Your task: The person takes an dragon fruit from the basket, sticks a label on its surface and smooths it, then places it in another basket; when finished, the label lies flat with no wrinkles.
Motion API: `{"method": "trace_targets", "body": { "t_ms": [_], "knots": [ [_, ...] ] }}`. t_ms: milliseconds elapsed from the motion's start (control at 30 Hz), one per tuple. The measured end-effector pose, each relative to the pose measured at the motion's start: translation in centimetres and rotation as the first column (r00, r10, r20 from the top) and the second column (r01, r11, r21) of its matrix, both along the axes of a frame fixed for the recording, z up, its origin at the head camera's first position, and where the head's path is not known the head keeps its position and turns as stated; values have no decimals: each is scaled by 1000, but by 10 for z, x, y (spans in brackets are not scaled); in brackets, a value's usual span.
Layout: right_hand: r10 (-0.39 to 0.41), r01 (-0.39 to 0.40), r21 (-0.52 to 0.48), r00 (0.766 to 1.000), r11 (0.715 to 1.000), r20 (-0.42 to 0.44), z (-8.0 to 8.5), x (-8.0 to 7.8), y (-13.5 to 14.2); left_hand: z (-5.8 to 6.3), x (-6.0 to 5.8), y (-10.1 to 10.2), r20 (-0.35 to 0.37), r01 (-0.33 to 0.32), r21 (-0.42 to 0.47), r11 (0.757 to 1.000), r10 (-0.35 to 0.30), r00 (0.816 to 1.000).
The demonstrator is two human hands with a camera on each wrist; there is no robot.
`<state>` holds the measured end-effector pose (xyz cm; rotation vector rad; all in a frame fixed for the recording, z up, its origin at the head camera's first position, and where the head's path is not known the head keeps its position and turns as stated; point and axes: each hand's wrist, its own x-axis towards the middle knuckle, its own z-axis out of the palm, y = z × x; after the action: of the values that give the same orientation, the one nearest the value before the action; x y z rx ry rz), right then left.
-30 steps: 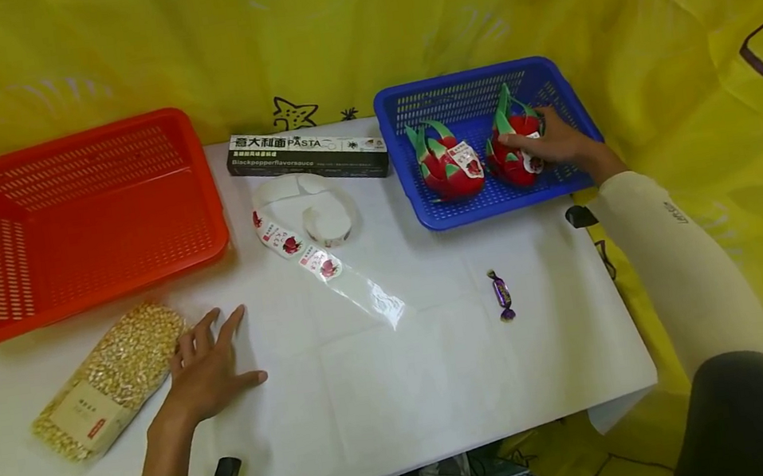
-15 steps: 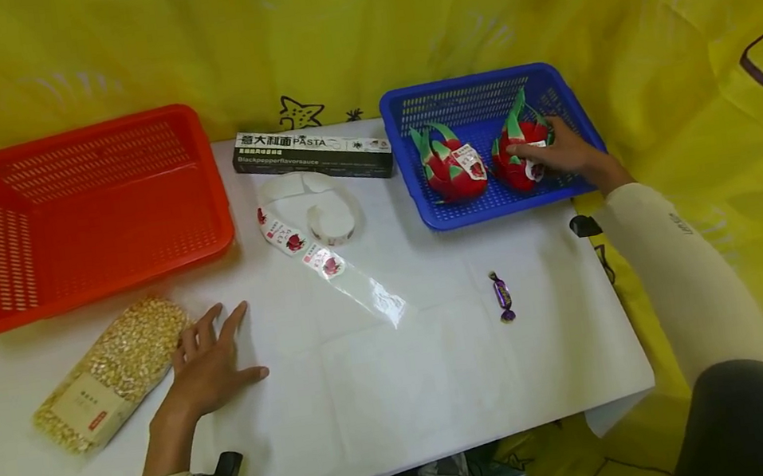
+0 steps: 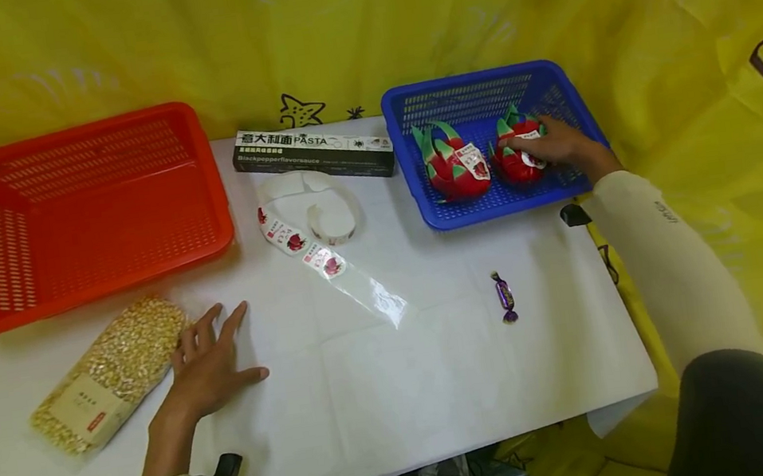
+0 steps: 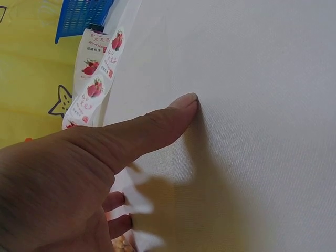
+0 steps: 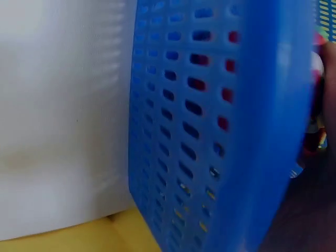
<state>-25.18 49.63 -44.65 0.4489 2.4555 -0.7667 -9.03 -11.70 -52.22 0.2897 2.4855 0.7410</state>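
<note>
In the head view, my right hand [image 3: 566,143] reaches into the blue basket [image 3: 480,214] and grips a red dragon fruit [image 3: 515,167] with green leaf tips and a white sticker. A second dragon fruit [image 3: 451,174], also stickered, lies to its left in the basket. The basket wall [image 5: 173,105] hides most of that hand in the right wrist view. My left hand [image 3: 207,371] rests on the white table, fingers spread and thumb straight, its fingertips next to a clear bag of yellow kernels [image 3: 138,342]. The left wrist view shows the extended thumb [image 4: 152,126] with nothing held.
A red basket [image 3: 91,286] stands at the back left. Between the baskets lie a black pasta box [image 3: 313,158] and a curled strip of dragon fruit stickers [image 3: 291,239]. A purple-wrapped candy [image 3: 505,298] lies in front of the blue basket.
In my right hand the dragon fruit has tipped, so its leaves stand lower, and it has shifted slightly left. My left hand stays where it was.
</note>
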Motion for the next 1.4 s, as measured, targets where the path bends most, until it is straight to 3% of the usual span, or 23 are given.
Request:
{"method": "trace_targets", "body": {
  "t_ms": [367,567,833,1400],
  "knots": [
    [87,-87,2,996,996,-21,2,-1,3,2,-1,1,14,0,-7,1000,0,1000],
    [65,-65,-9,996,998,-67,-2,0,5,2,0,2,23,-5,-2,1000,5,1000],
    [60,-60,5,997,998,-41,-1,5,7,4,-1,3,28,4,-7,1000,-3,1000],
    [40,-44,-63,997,997,-64,-6,7,9,4,-2,4,33,-6,-28,1000,7,999]
  ]
}}
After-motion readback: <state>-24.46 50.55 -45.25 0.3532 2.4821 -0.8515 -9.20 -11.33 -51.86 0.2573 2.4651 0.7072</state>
